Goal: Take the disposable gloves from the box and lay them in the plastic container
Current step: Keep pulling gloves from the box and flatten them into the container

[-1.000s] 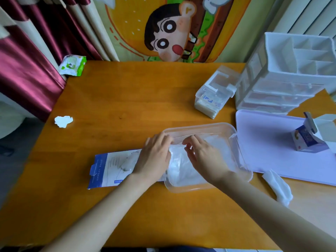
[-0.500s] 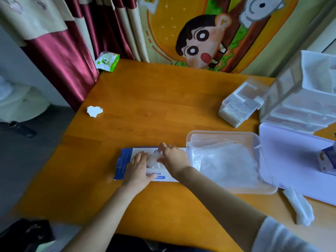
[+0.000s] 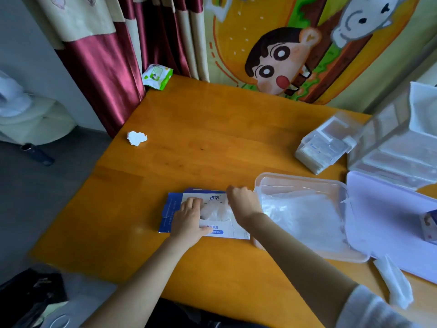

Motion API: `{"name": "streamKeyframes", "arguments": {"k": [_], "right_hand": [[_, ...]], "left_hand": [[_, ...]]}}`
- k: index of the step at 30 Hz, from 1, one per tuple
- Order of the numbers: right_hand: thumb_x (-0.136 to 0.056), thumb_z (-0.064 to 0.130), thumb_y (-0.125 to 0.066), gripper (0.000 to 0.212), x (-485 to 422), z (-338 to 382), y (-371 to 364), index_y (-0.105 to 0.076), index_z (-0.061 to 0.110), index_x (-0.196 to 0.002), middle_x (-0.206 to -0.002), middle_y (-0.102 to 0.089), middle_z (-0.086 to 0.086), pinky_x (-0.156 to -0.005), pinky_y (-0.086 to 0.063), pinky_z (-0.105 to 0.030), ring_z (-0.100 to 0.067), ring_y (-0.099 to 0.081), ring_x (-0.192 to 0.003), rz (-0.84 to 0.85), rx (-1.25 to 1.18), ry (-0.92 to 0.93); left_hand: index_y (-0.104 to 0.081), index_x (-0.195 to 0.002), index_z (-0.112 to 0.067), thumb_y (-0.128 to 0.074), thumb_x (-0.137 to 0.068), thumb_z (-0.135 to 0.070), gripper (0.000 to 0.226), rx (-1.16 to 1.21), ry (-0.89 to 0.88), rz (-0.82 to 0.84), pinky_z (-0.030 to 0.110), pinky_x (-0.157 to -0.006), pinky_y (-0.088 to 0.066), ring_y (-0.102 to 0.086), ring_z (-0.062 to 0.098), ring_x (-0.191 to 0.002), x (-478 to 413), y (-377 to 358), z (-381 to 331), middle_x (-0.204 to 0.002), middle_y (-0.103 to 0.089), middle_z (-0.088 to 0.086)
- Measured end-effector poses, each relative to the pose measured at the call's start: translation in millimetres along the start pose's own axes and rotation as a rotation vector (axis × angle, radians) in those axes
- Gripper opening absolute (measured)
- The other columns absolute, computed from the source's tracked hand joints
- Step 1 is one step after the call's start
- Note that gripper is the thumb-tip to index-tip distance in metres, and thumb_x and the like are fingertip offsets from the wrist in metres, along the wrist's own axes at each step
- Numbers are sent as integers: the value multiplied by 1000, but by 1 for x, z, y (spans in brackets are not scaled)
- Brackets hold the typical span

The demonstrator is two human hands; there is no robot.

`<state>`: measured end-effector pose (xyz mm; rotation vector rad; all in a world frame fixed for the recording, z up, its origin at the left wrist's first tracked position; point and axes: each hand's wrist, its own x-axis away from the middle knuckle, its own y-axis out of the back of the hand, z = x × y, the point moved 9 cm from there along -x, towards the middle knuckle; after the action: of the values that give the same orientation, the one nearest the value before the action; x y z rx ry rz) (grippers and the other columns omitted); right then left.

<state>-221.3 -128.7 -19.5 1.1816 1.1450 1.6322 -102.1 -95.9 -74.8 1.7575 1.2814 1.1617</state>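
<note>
A flat blue-and-white glove box [image 3: 216, 230] lies on the wooden table in front of me. My left hand [image 3: 190, 220] presses flat on its left half. Curled over the box opening, my right hand [image 3: 243, 204] pinches thin clear gloves [image 3: 216, 213] that bulge out of it. Just right of the box stands the clear plastic container [image 3: 300, 178], with a layer of clear gloves [image 3: 305, 216] lying inside.
A pale purple lid [image 3: 387, 218] lies right of the container, with a small carton [image 3: 429, 227] on it. White drawer organiser [image 3: 402, 147] and clear dispenser [image 3: 327, 144] stand at back right. Crumpled paper [image 3: 136, 138], wipes pack [image 3: 156, 76], a tissue [image 3: 393, 284] near the front edge.
Both hands left the container and moved left onto the glove box. My view swung left and lifted. The right hand now grips gloves at the box opening.
</note>
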Motion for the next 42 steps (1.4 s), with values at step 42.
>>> {"name": "streamKeyframes", "arguments": {"k": [42], "right_hand": [[-61, 22, -78, 21, 26, 13, 28, -62, 22, -47, -53, -54, 5, -45, -38, -21, -19, -50, -52, -373, 6, 175]], "left_hand": [[-30, -143, -20, -59, -85, -56, 74, -110, 21, -4, 33, -103, -35, -32, 19, -133, -7, 4, -5, -145, -32, 1]]}}
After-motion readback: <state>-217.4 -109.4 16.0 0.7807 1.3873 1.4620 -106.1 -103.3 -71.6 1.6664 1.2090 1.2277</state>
